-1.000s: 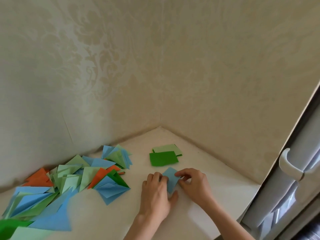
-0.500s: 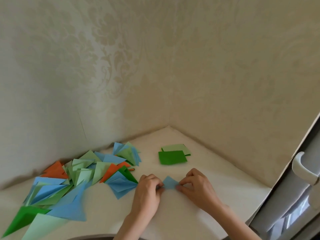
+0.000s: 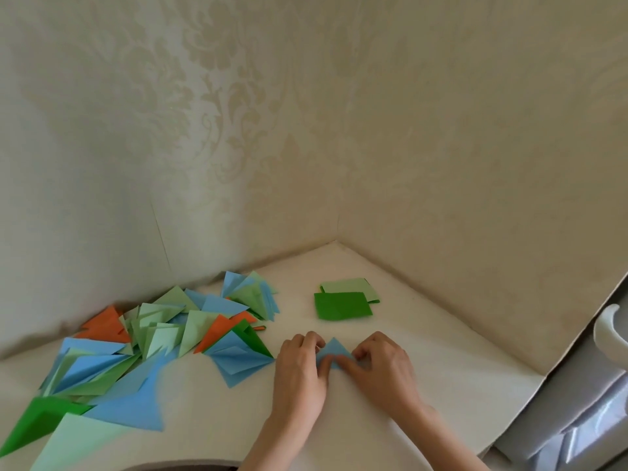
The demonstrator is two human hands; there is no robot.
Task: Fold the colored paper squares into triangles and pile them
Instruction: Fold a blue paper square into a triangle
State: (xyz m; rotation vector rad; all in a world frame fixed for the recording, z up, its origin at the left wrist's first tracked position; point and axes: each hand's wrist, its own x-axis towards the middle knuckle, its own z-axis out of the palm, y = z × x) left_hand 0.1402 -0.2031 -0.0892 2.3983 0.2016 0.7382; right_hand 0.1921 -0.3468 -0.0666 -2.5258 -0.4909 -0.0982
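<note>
Cream tabletop (image 3: 424, 385) | left hand (image 3: 300, 372), right hand (image 3: 384, 368) pinch blue triangle (image 3: 333, 350)

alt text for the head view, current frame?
Two hands, left hand and right hand, press a small blue paper triangle flat on a cream tabletop in a wallpapered corner. A loose pile of folded triangles in blue, green and orange lies to the left; a small stack of green squares sits behind the hands.

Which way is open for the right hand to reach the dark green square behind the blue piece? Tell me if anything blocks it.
Probably yes, straight ahead. The right hand pinches the blue triangle, and only bare table lies between it and the dark green square. It must let go first.
</note>
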